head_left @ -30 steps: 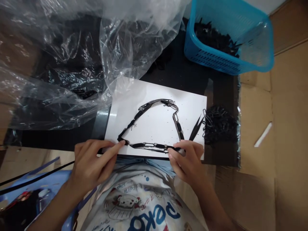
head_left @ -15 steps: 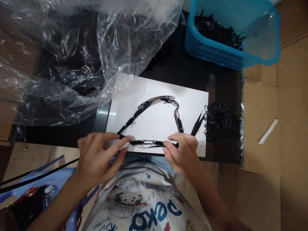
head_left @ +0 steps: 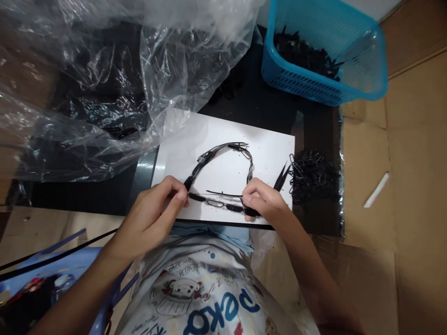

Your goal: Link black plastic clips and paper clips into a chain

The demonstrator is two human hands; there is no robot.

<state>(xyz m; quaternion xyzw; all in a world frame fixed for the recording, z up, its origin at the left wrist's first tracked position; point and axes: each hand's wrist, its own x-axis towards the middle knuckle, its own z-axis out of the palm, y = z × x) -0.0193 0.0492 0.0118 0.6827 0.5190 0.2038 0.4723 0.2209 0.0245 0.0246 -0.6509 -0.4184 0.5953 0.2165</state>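
A loop of black chain-like strip (head_left: pixel 235 208), made of dark flat pieces and open oblong links, lies partly on a white board (head_left: pixel 223 163). My left hand (head_left: pixel 165 195) pinches it at the left, thumb against forefinger. At the right, my right hand (head_left: pixel 263 197) is closed on the same strip, and a thin black strand (head_left: pixel 223 193) sticks out leftward from its fingertips. Between my hands the near stretch is drawn nearly straight. Just right of my right hand lies a black pointed tool (head_left: pixel 281 177), tweezers-like, its lower end hidden by the hand.
A heap of black links (head_left: pixel 314 179) lies right of the board. A blue basket (head_left: pixel 303 83) with black pieces stands at the back right. Clear plastic sheeting (head_left: pixel 188 65) covers the back left. A blue plastic stool (head_left: pixel 84 258) holding things is at the lower left.
Both hands have tightened from a looser touch into pinches. The near stretch of strip is lifted and tilted, and a thin strand now shows at my right hand. The view has shifted slightly.
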